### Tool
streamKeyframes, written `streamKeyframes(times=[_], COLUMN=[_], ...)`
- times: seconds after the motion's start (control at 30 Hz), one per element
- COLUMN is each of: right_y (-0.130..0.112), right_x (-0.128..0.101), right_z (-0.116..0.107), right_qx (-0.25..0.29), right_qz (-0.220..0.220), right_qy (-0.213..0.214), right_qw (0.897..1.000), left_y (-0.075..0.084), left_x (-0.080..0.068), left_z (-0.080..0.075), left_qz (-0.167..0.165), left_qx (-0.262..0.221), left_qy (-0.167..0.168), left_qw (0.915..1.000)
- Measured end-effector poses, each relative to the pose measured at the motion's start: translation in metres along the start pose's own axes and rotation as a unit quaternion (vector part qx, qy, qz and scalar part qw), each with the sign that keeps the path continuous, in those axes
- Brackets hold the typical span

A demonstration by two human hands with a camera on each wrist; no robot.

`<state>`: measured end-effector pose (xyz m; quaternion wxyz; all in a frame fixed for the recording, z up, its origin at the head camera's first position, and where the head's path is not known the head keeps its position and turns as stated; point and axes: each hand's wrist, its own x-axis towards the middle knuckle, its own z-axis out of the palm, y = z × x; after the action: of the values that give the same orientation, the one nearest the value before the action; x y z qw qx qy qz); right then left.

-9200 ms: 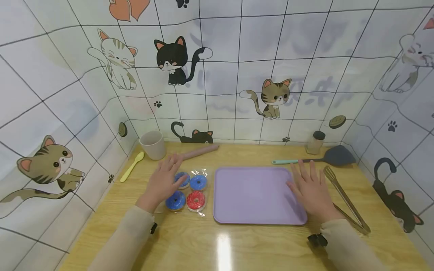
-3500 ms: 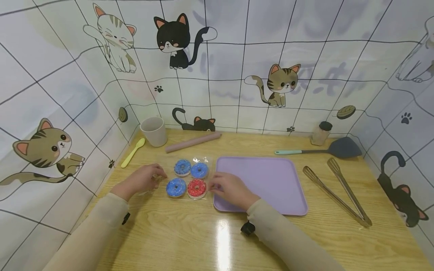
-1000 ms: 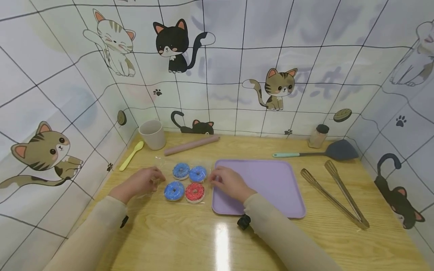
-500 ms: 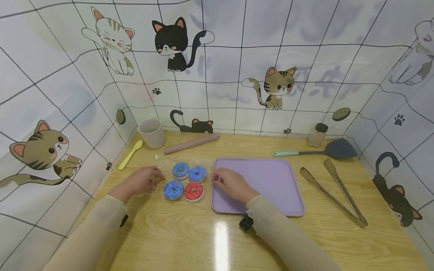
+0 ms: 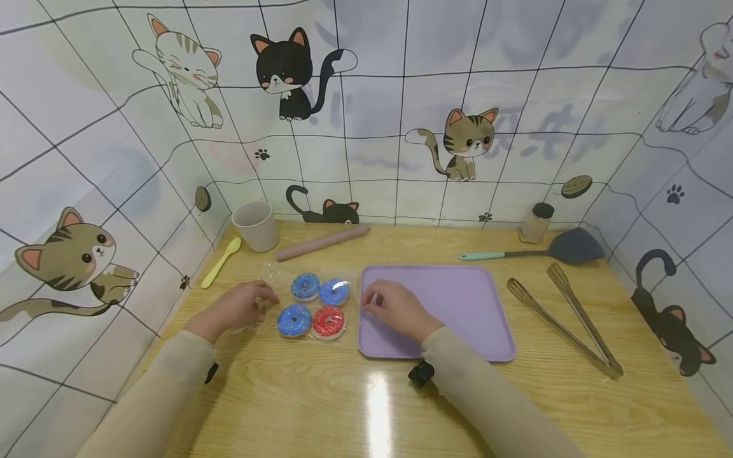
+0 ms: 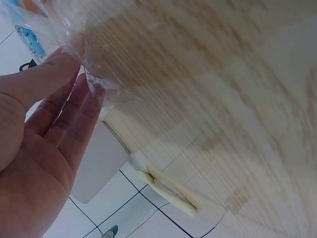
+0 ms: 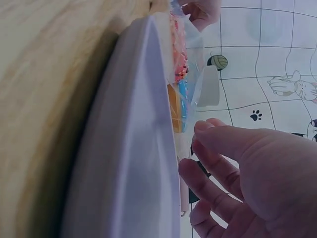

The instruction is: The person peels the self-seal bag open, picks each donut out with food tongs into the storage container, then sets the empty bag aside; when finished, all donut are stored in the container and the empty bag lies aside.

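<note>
A clear plastic bag [image 6: 59,29] lies on the table with blue doughnuts [image 5: 294,320] and one red doughnut [image 5: 329,322] inside. My left hand [image 5: 235,308] pinches the bag's left edge between thumb and fingers, the crumpled film showing in the left wrist view. On the other side, my right hand [image 5: 401,310] hovers over the left part of the purple tray [image 5: 452,305], a little off the bag's right edge. Its thumb and fingers are loosely bent and apart, with nothing between them in the right wrist view.
Behind stand a grey cup [image 5: 256,227], a yellow spoon [image 5: 221,263] and a brownish-pink rod [image 5: 322,243]. To the right are a spatula [image 5: 572,245], a black-lidded jar [image 5: 536,224] and metal tongs [image 5: 572,327]. Cat-printed walls enclose the table on three sides.
Both hands have come from lying spread to the bag's two sides. Most recently my right hand has come away from the bag's right edge, slightly rightward over the tray; the left has stayed.
</note>
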<state>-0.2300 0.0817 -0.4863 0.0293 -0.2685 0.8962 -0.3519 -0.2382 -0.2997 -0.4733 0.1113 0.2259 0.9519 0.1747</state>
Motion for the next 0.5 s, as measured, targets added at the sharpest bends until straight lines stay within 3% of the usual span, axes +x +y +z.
streamKeyframes(times=[0.5], right_y=[0.007], right_x=[0.032], right_z=[0.003], right_qx=[-0.022], right_qz=[-0.034], right_qy=[-0.01], right_qw=[0.999], left_y=[-0.002], left_x=[0.002], left_z=[0.002], left_qz=[-0.005], left_qx=[-0.003], left_qy=[0.001], left_qw=[1.0])
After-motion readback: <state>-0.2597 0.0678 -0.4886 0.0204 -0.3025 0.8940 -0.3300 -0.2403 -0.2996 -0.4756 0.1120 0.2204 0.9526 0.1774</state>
